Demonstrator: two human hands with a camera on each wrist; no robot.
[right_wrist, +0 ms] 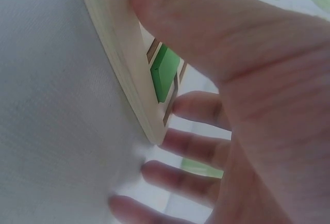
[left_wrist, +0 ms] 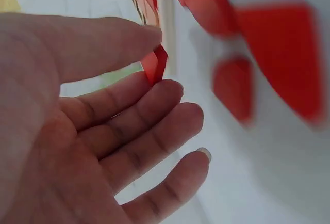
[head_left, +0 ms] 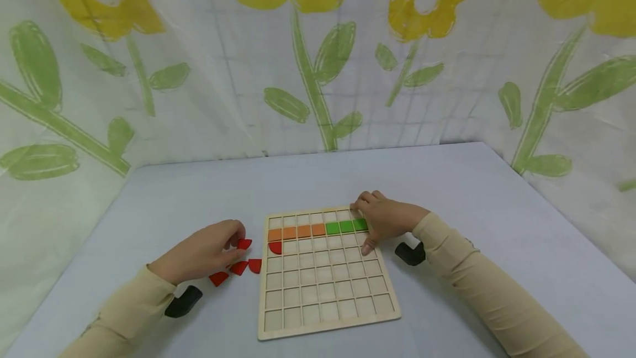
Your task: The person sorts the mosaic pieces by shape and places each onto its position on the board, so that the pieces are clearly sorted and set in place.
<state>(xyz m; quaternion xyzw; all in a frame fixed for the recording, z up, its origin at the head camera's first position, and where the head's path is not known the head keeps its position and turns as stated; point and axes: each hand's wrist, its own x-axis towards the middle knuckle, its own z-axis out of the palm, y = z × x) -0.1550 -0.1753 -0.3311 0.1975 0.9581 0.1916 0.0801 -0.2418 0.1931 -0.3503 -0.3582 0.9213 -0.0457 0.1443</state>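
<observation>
My left hand (head_left: 211, 251) pinches a red quarter-round tile (left_wrist: 154, 65) between thumb and forefinger, just left of the wooden grid board (head_left: 330, 326). Several loose red tiles (head_left: 218, 278) lie on the table under and beside that hand. My right hand (head_left: 390, 219) rests on the board's far right corner, thumb on the right edge and the other fingers spread at the far end. One row of the board holds orange tiles (head_left: 289, 233) and green tiles (head_left: 346, 227). A red tile (head_left: 275, 247) sits in the leftmost cell of the row below.
The board lies flat on a table with a pale cover (head_left: 199, 187). Behind it hangs a curtain (head_left: 199, 109) printed with yellow flowers. A dark wrist-camera piece (head_left: 184, 301) sits under the left wrist, another (head_left: 411, 253) under the right.
</observation>
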